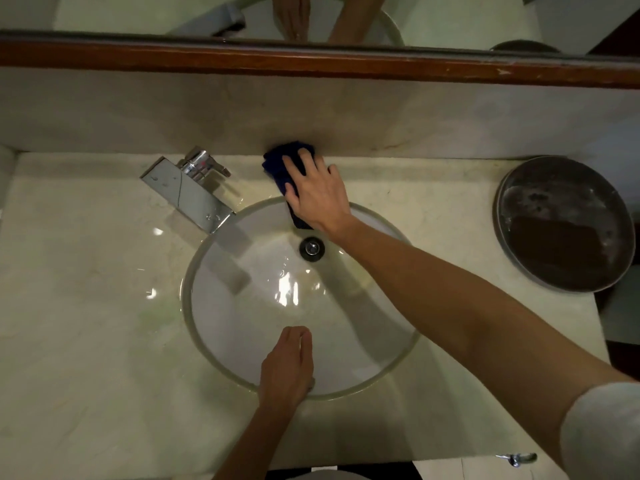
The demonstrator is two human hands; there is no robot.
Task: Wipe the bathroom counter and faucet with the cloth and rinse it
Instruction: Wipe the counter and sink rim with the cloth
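A dark blue cloth (277,164) lies on the pale marble counter (86,258) behind the round glass basin (194,265), against the backsplash. My right hand (317,192) presses flat on the cloth with straight fingers; part of the cloth hangs over the basin's far rim. The chrome faucet (188,192) stands to the left of the cloth, its flat spout reaching over the basin. My left hand (287,365) rests on the basin's near rim, fingers together, holding nothing.
A round dark metal tray (561,223) sits at the counter's right end. A wooden-framed mirror (311,60) runs above the backsplash. The drain (311,248) sits in the basin. The counter's right edge falls off near the tray.
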